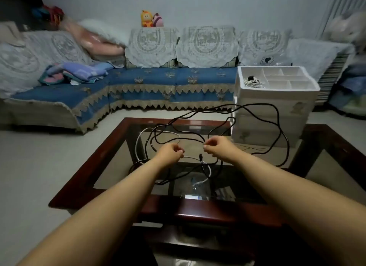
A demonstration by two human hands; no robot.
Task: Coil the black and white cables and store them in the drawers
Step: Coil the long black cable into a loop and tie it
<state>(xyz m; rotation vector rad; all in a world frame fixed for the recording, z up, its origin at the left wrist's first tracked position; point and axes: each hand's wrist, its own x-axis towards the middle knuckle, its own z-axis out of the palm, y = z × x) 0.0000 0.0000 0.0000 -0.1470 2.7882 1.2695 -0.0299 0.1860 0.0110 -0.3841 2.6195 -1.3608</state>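
Now, a black cable [281, 127] is held up over a glass-topped table [111, 158], pinched at two points by both hands. The left hand [171, 151] has its fingers curled round one strand; the right hand [216, 147] pinches another, close to a plug end [200, 156] that hangs just below it. Wide loose loops of the black cable are seen spreading away from the hands, toward a sofa [150, 79] and in front of a white drawer unit [275, 107] standing at the table's far right corner. A white cable [138, 145] is left lying on the glass beneath, partly crossed by the black one.

The coiling of the black cable is judged to be barely begun: no tidy loops have been formed. In the unit's open top tray [277, 78], a coiled pale bundle [253, 82] is already stowed in the left compartment; the other compartments appear bare.

For the next move, an even loop would need to be gathered into one hand while the tangle is fed through the other, with care that the white cable is not dragged along.
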